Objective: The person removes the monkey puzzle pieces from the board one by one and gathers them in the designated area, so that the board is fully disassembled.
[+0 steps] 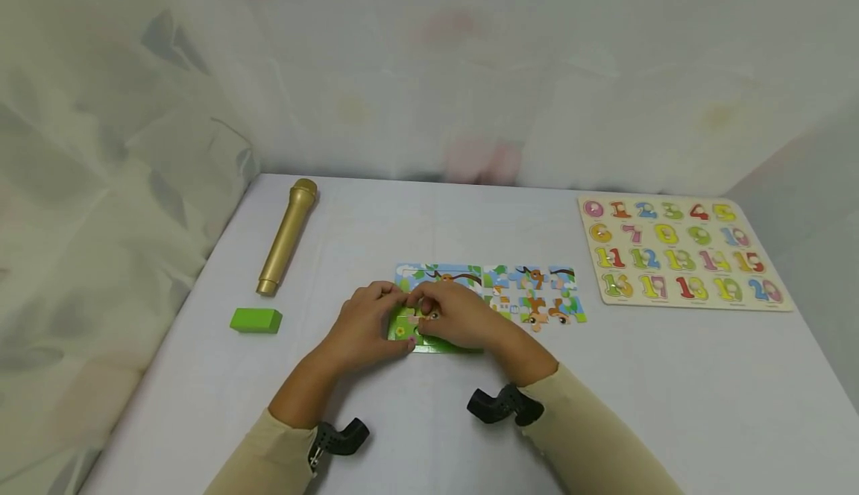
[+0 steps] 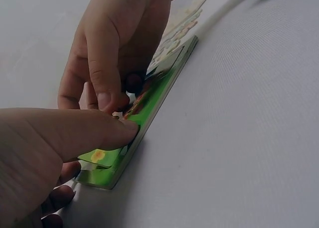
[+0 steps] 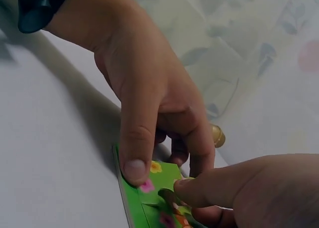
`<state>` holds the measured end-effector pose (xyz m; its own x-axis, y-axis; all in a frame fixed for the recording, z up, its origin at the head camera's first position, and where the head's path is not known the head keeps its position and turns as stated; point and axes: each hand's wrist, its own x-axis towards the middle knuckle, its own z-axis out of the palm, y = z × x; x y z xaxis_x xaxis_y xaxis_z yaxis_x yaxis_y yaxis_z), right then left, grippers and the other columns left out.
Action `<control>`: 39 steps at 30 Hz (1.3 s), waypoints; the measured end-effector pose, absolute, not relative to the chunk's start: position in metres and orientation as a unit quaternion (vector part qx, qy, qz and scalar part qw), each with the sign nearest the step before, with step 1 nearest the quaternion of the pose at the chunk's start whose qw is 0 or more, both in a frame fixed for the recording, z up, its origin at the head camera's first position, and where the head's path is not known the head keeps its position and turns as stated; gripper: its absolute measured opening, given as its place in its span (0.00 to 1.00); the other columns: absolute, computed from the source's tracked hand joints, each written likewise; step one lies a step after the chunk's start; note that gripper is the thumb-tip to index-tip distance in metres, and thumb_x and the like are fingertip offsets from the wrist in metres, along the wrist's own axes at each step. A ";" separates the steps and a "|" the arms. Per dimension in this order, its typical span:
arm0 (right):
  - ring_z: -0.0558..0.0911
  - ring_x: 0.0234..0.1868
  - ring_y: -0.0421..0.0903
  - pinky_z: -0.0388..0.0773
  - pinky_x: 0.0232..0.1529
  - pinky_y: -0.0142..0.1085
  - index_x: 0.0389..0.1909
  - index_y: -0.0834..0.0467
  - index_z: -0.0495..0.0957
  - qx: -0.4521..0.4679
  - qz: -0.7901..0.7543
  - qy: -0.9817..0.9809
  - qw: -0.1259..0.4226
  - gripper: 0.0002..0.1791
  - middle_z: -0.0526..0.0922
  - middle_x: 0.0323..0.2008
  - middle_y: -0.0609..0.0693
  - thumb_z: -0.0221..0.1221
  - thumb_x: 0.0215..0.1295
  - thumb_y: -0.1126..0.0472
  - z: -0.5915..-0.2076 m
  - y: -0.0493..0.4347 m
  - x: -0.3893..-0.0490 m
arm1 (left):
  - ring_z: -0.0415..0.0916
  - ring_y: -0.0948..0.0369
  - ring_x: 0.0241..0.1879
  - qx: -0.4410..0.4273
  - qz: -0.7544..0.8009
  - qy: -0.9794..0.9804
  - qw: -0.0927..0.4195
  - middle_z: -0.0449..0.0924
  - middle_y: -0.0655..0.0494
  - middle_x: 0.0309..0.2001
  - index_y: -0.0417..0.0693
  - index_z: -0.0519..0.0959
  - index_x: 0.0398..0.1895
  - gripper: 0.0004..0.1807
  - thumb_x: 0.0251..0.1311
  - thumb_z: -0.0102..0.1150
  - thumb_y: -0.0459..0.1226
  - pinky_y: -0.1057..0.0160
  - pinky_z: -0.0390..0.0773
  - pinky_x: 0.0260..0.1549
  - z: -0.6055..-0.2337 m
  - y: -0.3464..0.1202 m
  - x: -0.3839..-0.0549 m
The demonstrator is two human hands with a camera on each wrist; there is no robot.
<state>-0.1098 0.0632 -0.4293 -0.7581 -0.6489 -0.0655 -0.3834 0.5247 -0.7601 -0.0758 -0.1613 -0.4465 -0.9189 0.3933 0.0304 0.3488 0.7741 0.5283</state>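
Observation:
A green and blue jigsaw board lies flat in the middle of the table in the head view. My left hand holds its left side, thumb down on the green front part beside a pink flower, fingers at the far edge. Over the board, my right hand pinches a jigsaw piece between thumb and fingers. That piece looks tilted against the board in the right wrist view and is partly hidden by the fingers. Several loose jigsaw pieces with animal and tree pictures lie right of the board.
A gold microphone lies at the back left, with a green block in front of it. At the back right is a wooden number board with colourful numerals. A patterned cloth hangs behind the white table.

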 end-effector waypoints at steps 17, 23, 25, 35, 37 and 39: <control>0.79 0.27 0.38 0.73 0.33 0.35 0.47 0.50 0.83 -0.210 -0.441 0.860 0.149 0.08 0.83 0.33 0.41 0.69 0.71 0.62 -0.423 0.049 -0.098 | 0.72 0.43 0.65 0.185 0.277 0.941 0.056 0.76 0.50 0.65 0.53 0.83 0.63 0.34 0.52 0.80 0.51 0.32 0.69 0.61 -0.447 -0.163 -0.076; 0.83 0.24 0.40 0.75 0.30 0.35 0.47 0.52 0.84 -0.198 -0.467 0.846 0.162 0.07 0.84 0.33 0.43 0.67 0.72 0.64 -0.420 0.052 -0.101 | 0.71 0.43 0.65 0.180 0.281 0.941 0.063 0.75 0.50 0.65 0.51 0.82 0.66 0.37 0.50 0.82 0.49 0.32 0.68 0.61 -0.447 -0.164 -0.077; 0.83 0.25 0.39 0.75 0.31 0.35 0.47 0.52 0.84 -0.195 -0.465 0.848 0.160 0.07 0.84 0.33 0.43 0.67 0.71 0.64 -0.419 0.054 -0.101 | 0.71 0.43 0.65 0.179 0.284 0.940 0.065 0.74 0.50 0.65 0.52 0.82 0.66 0.38 0.50 0.83 0.49 0.32 0.68 0.61 -0.447 -0.164 -0.077; 0.77 0.21 0.44 0.77 0.24 0.37 0.46 0.51 0.83 -0.164 -0.486 0.842 0.166 0.07 0.84 0.33 0.45 0.67 0.72 0.62 -0.419 0.071 -0.102 | 0.71 0.44 0.64 0.178 0.293 0.937 0.067 0.74 0.51 0.63 0.57 0.83 0.67 0.37 0.51 0.83 0.48 0.34 0.67 0.62 -0.449 -0.164 -0.076; 0.79 0.19 0.47 0.79 0.23 0.40 0.48 0.52 0.82 -0.149 -0.501 0.833 0.182 0.07 0.84 0.35 0.46 0.66 0.73 0.62 -0.418 0.077 -0.100 | 0.70 0.44 0.64 0.176 0.293 0.937 0.072 0.74 0.52 0.63 0.57 0.83 0.67 0.37 0.51 0.83 0.49 0.34 0.67 0.63 -0.448 -0.163 -0.076; 0.81 0.20 0.49 0.80 0.24 0.41 0.48 0.52 0.82 -0.140 -0.505 0.830 0.190 0.07 0.84 0.35 0.47 0.65 0.73 0.62 -0.416 0.083 -0.099 | 0.70 0.44 0.64 0.174 0.291 0.938 0.075 0.74 0.52 0.63 0.57 0.82 0.67 0.37 0.52 0.83 0.49 0.34 0.66 0.63 -0.447 -0.163 -0.076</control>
